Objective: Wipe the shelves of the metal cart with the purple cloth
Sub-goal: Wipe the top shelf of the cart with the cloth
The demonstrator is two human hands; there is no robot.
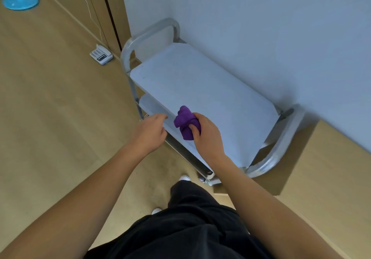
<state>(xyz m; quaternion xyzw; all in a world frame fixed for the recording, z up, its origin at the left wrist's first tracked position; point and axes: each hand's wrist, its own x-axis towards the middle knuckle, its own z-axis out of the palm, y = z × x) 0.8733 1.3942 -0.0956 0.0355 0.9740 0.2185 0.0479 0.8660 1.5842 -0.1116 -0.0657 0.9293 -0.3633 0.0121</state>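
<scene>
Tan floor fills the left side and a pale wall rises on the right. Against that wall stands the metal cart, tubular handles curving up at both ends. Its top shelf is a broad, bare grey sheet, and a lower shelf peeks out beneath the near-left edge. The person stands right at the cart, black trousers filling the bottom of the view, a white shoe just showing beneath the cart's near edge.

Both bare forearms reach in. The right hand is over the near edge of the top shelf, fingers wrapped tight around the purple cloth, which is bunched into a wad and sits at the shelf's front edge. Whether the cloth is pressing on the metal or just above it, hard to say. The left hand is just beside it, at the cart's near edge, fingers curled loosely inward and holding nothing that can be seen.

Far left corner, a blue fan base on the floor. Smaller, near the door frame, a white telephone sits on the floor, its cord running up the wooden door.
</scene>
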